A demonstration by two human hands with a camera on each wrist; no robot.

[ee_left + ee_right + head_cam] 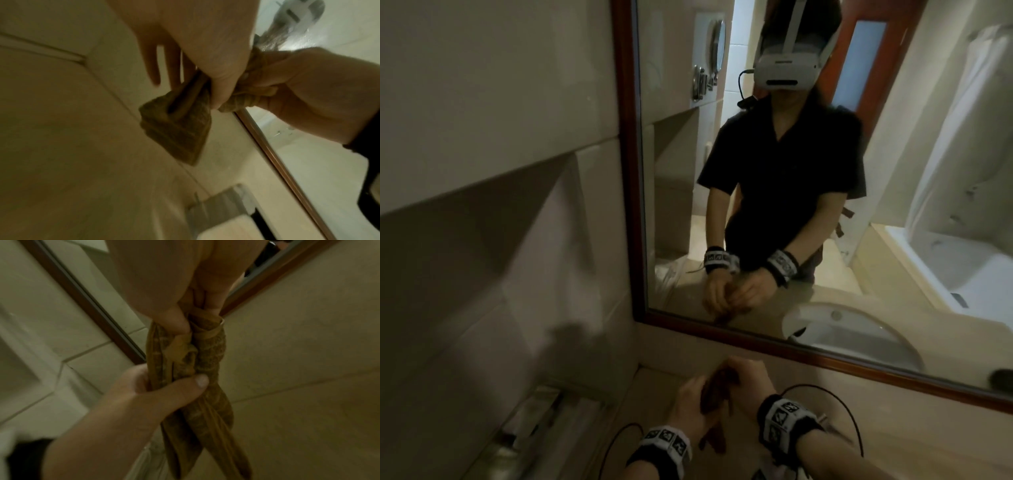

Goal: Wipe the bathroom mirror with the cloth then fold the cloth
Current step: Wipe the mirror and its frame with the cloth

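A brown cloth (714,401) is bunched into a twisted rope between both hands, low in front of the wood-framed mirror (825,171). My left hand (693,406) grips its lower part, thumb across the folds. My right hand (748,380) pinches the upper end. In the left wrist view the left hand (191,91) clamps the cloth (179,126), whose folded corner hangs below; the right hand (308,89) holds the bundle beside it. In the right wrist view the right hand (197,316) pinches the top of the cloth (209,353), with the left hand (144,394) wrapped around it lower down.
The beige counter (893,428) runs under the mirror's lower frame. A tiled wall (500,171) stands close on the left, with a metal fitting (541,411) low beside it. A white basin (852,339) and a bathtub show as reflections.
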